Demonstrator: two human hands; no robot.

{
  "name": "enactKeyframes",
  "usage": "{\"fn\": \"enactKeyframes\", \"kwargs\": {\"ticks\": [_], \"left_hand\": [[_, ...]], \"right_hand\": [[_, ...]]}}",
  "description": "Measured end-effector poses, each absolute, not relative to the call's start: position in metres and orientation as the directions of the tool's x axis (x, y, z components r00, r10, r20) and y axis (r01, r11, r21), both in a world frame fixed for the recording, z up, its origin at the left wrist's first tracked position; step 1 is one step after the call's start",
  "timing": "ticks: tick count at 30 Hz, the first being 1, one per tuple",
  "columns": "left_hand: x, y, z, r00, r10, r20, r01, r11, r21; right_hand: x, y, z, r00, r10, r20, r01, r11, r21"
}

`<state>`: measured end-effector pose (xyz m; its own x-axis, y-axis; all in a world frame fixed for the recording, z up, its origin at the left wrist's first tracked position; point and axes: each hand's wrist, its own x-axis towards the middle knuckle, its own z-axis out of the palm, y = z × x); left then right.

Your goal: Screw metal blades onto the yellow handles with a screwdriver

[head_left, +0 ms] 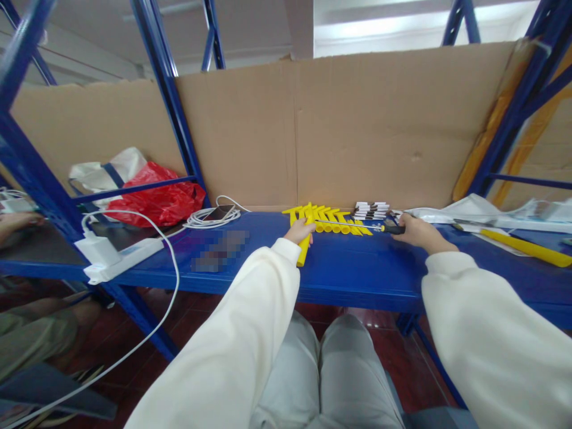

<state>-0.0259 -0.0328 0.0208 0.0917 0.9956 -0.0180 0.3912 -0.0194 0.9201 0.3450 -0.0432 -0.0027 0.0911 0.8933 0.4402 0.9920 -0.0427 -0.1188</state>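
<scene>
My left hand (300, 231) is closed round a yellow plastic piece with a tube-like handle (303, 252), held upright near the front of the blue bench. My right hand (417, 232) grips the dark handle of a screwdriver (393, 229). Its long thin metal shaft points left, and the tip reaches the yellow piece by my left fingers; whether it touches a screw is too small to tell. Behind the shaft lies a row of several similar yellow pieces (333, 219), side by side. A stack of small white-and-black parts (370, 210) sits just behind them.
A white power strip (129, 259) with a plugged-in charger and looping cable is at the left. Nearby are coiled white cable (210, 217) and a red bag (161, 196). A yellow-handled tool (527, 247) and clear plastic bags (465, 208) lie right. Another person's hand (18, 225) shows far left.
</scene>
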Motion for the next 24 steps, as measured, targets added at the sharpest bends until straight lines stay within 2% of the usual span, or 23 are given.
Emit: {"fn": "enactKeyframes", "kwargs": {"ticks": [6,14,24], "left_hand": [[-0.027,-0.030,0.019,0.073,0.997,-0.008,0.365,-0.019,0.931],[-0.027,-0.030,0.018,0.075,0.997,0.001,0.345,-0.027,0.938],[-0.029,-0.022,0.013,0.050,0.998,0.030,0.337,-0.045,0.941]], "right_hand": [[0.345,-0.041,-0.002,0.008,0.887,0.462,0.990,0.058,-0.129],[0.339,-0.047,0.001,0.113,0.901,0.419,0.980,-0.033,-0.195],[0.347,-0.042,-0.004,0.055,0.877,0.476,0.982,0.038,-0.184]]}}
